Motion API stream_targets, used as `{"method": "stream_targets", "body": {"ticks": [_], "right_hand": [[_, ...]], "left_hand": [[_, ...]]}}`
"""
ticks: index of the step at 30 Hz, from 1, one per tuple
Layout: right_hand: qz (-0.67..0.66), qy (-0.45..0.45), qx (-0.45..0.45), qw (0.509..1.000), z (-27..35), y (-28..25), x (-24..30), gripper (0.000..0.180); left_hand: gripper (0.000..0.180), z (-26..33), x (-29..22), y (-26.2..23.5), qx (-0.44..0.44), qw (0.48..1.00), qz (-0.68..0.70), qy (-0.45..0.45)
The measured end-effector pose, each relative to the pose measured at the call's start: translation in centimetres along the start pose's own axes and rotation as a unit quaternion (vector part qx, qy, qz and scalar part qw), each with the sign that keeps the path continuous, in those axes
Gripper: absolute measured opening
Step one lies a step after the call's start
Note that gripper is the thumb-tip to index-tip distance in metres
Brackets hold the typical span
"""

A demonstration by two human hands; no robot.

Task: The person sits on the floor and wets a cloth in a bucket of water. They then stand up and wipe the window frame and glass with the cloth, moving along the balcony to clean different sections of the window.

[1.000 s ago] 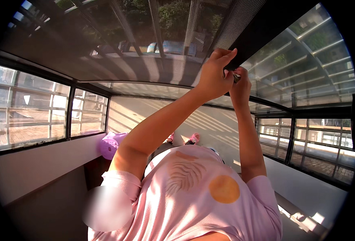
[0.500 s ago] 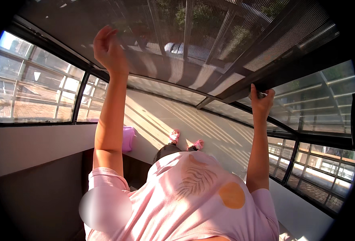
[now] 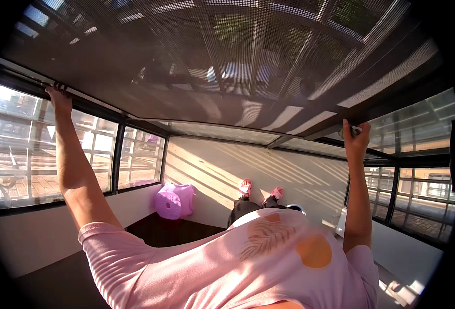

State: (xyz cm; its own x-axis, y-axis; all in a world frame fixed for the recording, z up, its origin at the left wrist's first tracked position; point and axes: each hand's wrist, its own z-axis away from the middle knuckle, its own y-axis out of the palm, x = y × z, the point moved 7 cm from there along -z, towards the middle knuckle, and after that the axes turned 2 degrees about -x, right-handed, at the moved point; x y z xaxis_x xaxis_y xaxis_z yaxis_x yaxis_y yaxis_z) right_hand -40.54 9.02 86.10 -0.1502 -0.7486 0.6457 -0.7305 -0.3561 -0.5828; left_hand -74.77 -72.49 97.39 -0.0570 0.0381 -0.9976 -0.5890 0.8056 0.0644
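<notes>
A large dark mesh screen (image 3: 186, 103) in a black frame spans the upper part of the view, with bars and greenery showing through it. My left hand (image 3: 59, 97) is at the screen's left edge, its fingers hooked over the dark frame rail (image 3: 91, 106). At the right edge, my right hand (image 3: 359, 139) is closed beside the frame's lower corner, thumb and fingers pinched around something small and greyish. What that small thing is, I cannot make out.
Barred windows (image 3: 24, 149) flank me on the left, with more window panes (image 3: 418, 193) on the right. A purple plastic stool (image 3: 175, 201) stands low at the left on the pale, sun-striped floor (image 3: 212, 159). My feet in pink sandals (image 3: 245, 188) are on that floor.
My left hand has moved left and down from in front of the mesh to the frame's left edge and taken hold there. My right hand stays closed at the right edge. The view has shifted left.
</notes>
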Motion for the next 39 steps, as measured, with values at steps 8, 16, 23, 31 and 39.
{"method": "stream_targets", "body": {"ticks": [8, 16, 23, 31, 39], "right_hand": [[0.036, -0.035, -0.034, 0.998, -0.2, 0.4, 0.2, 0.046], [0.096, -0.020, -0.054, 0.994, -0.2, -1.9, -1.7, 0.043], [0.146, 0.029, -0.038, 0.988, -2.1, -6.6, -8.0, 0.047], [0.178, 0.162, -0.027, 0.970, -4.5, -13.1, -18.2, 0.071], [0.081, 0.136, -0.068, 0.985, -4.3, -12.4, -12.6, 0.079]], "left_hand": [[0.070, -5.1, 2.0, -2.5, -0.019, 0.998, -0.054, -0.026], [0.066, 0.2, 1.9, -0.3, -0.103, 0.989, -0.098, 0.034], [0.055, 12.4, 0.6, 6.8, -0.053, 0.994, -0.011, 0.095], [0.055, 27.7, 3.7, 16.8, -0.149, 0.936, -0.114, 0.299], [0.069, 42.5, 3.3, 26.5, 0.004, 0.943, 0.162, 0.292]]}}
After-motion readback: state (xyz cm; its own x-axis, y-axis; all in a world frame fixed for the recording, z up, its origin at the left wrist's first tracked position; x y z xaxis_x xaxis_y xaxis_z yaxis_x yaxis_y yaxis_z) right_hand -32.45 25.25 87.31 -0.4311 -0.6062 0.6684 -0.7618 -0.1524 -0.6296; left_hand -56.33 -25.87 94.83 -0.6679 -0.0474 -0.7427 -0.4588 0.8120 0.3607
